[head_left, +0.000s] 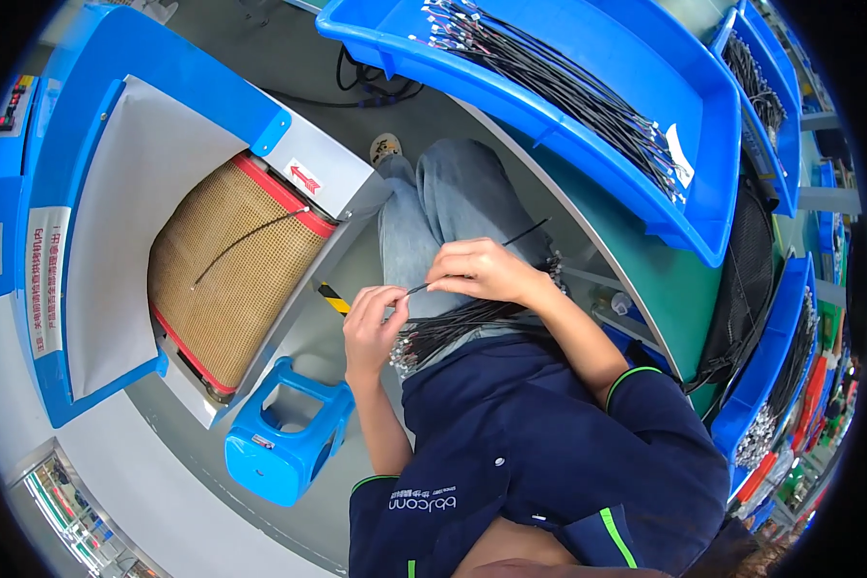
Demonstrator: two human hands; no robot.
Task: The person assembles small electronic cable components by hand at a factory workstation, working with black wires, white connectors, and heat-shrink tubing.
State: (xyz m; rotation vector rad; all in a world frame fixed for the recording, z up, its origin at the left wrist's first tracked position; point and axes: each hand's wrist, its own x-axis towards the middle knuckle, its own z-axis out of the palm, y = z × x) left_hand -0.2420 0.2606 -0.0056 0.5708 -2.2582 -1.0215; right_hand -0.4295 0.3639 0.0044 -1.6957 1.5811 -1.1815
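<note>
A thin black cable (528,231) is stretched between my two hands above my lap. My left hand (370,326) pinches one end with thumb and fingertips. My right hand (479,271) is closed round the cable a little farther along, and its other end sticks out past the knuckles to the upper right. Under the hands, a bundle of black cables (448,332) with small pale connectors lies across my thighs, partly covered by my right forearm. Whatever the left fingertips cover at the cable's end is too small to make out.
At left stands a blue and white machine with a brown mesh conveyor belt (241,279); a single cable (246,241) lies on it. A blue stool (289,433) is beside it. A large blue tray (684,96) of cables rests on the green table (636,222), with more trays at right.
</note>
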